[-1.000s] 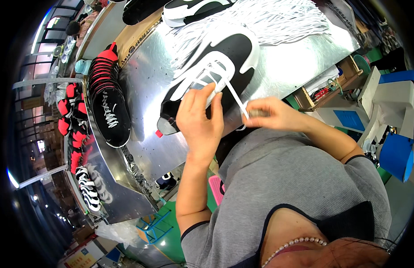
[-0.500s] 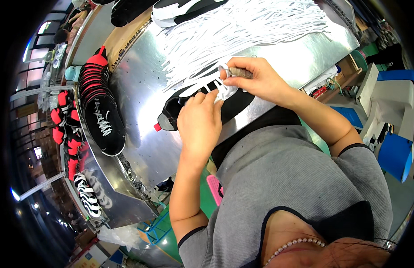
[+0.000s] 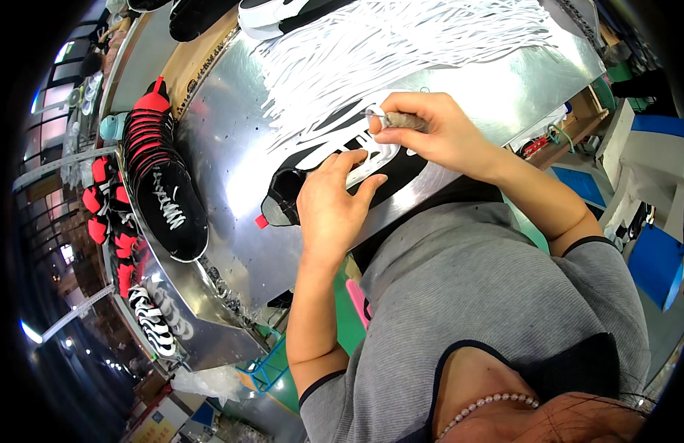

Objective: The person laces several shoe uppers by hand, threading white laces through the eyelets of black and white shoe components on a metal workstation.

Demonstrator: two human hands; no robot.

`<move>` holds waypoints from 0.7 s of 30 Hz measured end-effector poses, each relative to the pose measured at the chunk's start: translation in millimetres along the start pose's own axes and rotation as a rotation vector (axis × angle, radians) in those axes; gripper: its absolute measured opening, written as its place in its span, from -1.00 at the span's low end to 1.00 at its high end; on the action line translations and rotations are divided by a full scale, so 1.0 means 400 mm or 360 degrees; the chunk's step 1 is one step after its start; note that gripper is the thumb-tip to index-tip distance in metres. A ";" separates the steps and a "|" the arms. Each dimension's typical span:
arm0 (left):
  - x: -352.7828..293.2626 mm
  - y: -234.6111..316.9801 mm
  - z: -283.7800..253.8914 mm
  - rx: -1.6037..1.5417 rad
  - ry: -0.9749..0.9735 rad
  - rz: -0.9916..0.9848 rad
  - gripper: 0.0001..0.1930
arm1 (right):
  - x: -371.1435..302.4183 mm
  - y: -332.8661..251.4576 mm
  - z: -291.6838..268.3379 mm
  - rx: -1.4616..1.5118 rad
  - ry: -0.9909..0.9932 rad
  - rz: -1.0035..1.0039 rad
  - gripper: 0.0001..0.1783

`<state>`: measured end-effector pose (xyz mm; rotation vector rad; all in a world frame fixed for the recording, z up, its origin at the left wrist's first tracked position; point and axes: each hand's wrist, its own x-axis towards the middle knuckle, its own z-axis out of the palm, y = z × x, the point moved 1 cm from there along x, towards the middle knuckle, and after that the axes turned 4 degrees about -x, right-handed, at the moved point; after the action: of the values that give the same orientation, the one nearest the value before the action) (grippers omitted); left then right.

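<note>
A black and white sneaker [image 3: 284, 193] with a grey lining and a red heel tab lies on the metal bench in front of me. My left hand [image 3: 334, 196] rests on its side by the eyelets, thumb spread away from the fingers. White lace [image 3: 382, 151] runs across the shoe's upper. My right hand [image 3: 445, 133] is closed on a lacing hook [image 3: 405, 122] with a tape-wrapped handle. Its thin metal tip points left, above the shoe's front part. Lace lies close to the tip; whether it is caught on the hook I cannot tell.
A thick spread of loose white laces [image 3: 401, 44] covers the far side of the bench [image 3: 235, 251]. At the left stands a black and red laced shoe [image 3: 168, 199]. Several red and black shoes [image 3: 100, 199] line the far-left edge. Another white and black shoe [image 3: 272, 18] is at the back.
My left thumb has opened away from the fingers and from the lace. My right hand with the hook has shifted slightly right. The shoe's heel has moved a little nearer me.
</note>
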<state>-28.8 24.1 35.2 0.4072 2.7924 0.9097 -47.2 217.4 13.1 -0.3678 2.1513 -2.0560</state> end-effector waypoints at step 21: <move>0.014 -0.021 0.037 -0.0077 0.0139 -0.0020 -0.70 | 0.006 0.063 0.020 -0.0333 0.0268 -0.0273 -0.80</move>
<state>-32.0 27.3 17.8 0.3502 2.8411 1.0138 -49.4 209.8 -12.1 -0.4317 2.5282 -2.0173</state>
